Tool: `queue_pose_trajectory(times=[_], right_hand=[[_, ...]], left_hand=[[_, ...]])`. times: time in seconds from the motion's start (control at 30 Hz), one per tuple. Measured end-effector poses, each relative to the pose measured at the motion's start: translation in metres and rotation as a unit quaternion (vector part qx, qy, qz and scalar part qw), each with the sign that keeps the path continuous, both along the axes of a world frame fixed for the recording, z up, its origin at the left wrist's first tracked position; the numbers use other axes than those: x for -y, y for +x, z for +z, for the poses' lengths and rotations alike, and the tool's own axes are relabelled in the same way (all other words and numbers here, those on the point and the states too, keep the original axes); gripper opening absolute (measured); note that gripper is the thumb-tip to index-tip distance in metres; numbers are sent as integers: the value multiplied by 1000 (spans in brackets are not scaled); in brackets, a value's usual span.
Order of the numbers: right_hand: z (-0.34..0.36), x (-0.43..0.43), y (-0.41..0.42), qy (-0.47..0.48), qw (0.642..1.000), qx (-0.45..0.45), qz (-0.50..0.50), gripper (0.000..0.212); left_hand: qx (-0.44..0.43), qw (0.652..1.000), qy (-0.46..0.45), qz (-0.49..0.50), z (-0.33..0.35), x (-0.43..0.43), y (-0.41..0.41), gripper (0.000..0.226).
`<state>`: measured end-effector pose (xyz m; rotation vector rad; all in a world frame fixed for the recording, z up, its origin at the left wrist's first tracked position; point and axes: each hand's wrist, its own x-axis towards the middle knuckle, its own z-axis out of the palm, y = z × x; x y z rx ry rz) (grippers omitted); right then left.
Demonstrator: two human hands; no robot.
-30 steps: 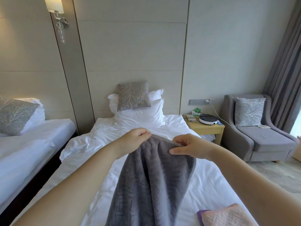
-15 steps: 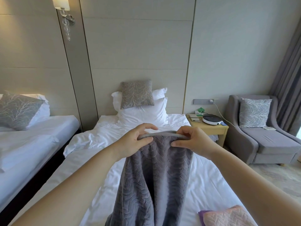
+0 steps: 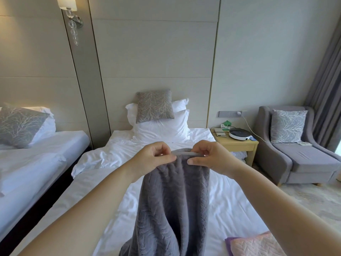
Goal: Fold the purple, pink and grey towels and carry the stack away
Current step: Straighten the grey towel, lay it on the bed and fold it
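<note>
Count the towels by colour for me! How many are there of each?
Grey towel: 1, pinched at its top edge by the left hand and the right hand
Pink towel: 1, lying on the purple one
Purple towel: 1, only its edge shows
Total: 3

L hand + R hand: raised, close together.
Each pinches grey towel top edge, thumb vs fingers; I've got both arms stretched fwd.

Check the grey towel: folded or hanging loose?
Hanging loose: the left hand and right hand pinch the grey towel by its top edge; it drapes down.
</note>
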<state>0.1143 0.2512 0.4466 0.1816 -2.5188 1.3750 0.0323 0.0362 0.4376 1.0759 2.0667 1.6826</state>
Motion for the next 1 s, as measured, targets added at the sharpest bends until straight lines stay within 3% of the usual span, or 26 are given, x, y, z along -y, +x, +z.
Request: queue_pose_trajectory(times=[0.17, 0.33, 0.43, 0.57, 0.67, 0.83, 1.0], right_hand=[[-8, -5, 4, -79, 994, 64, 44, 15], [-8, 6, 1, -145, 989, 1, 34, 15], [-5, 15, -2, -138, 989, -24, 42, 15], [-7, 21, -3, -152, 987, -34, 51, 6], [-13, 19, -2, -186, 980, -29, 69, 3], [-15, 23, -2, -237, 967, -81, 42, 11], [-5, 25, -4, -236, 966, -76, 81, 10]], left_hand=[[-9, 1000, 4, 1, 6, 7, -3, 26], [-21, 999, -40, 14, 9, 9, 0, 17], [-2, 997, -79, -21, 8, 5, 3, 33], [-106, 989, -101, 18, 12, -5, 8, 17], [-152, 982, -99, 43, 17, -6, 11, 19], [-177, 974, -139, 41, 14, -10, 10, 22], [-211, 975, -61, 24, 20, -14, 12, 13]])
